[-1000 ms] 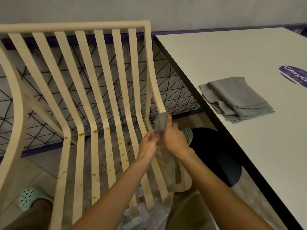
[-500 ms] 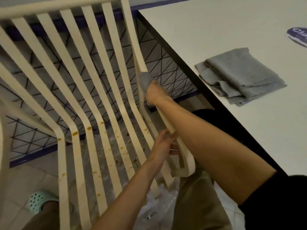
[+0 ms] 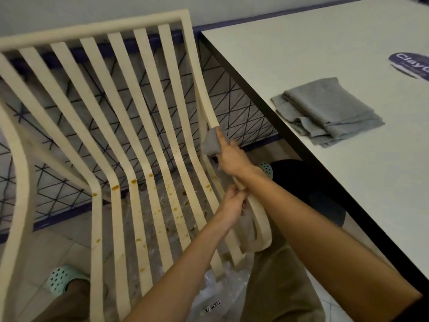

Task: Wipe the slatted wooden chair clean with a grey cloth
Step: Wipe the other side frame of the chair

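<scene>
The pale slatted wooden chair [image 3: 120, 126] fills the left and middle of the head view, with brown stains along its seat slats. My right hand [image 3: 231, 156] presses a small grey cloth [image 3: 211, 143] around the chair's right side rail, about halfway up the backrest. Lower down, my left hand [image 3: 233, 202] grips the same right rail near the seat bend.
A white table [image 3: 325, 54] with a dark edge stands to the right, carrying a pile of folded grey cloths [image 3: 325, 110] and a blue sticker [image 3: 411, 63]. A black wire grid [image 3: 236, 108] stands behind the chair. Crumpled clear plastic [image 3: 218, 296] lies on the floor, near mint clogs [image 3: 62, 278].
My right hand first slid the cloth up the right rail, then came back down a little. My left hand let go of the cloth and took hold of the rail lower down.
</scene>
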Demonstrator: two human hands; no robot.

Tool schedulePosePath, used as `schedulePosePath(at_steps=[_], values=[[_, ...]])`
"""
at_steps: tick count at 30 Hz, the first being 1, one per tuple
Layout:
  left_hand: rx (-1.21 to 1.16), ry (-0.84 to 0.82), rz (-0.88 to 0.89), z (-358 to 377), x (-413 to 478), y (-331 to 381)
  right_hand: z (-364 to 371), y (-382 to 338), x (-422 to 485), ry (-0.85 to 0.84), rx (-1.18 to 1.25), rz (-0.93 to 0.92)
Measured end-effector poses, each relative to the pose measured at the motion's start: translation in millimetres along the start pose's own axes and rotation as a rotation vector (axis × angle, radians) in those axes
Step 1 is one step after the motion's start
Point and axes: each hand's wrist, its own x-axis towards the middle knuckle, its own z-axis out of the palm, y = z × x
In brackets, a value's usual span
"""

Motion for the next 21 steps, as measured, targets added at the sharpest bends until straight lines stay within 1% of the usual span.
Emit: schedulePosePath(at_steps=[6,10,12,16,21], values=[[0.029,0.031,0.054,0,-15,-16,8,12,-61,-0.036,0.124,0.009],[-0.033,0.046,0.086,7,-28,-20,6,25,-92,-0.080,0.268,-0.016],[-0.088,0.026,0.103,8,-35,-27,9,28,-99,-0.108,0.240,-0.008],[-0.131,-0.030,0.122,4,-37,-32,11,22,-86,-0.112,0.083,0.046],[-0.161,-0.087,0.076,2,-37,-30,5,9,-56,-0.056,0.096,0.115]])
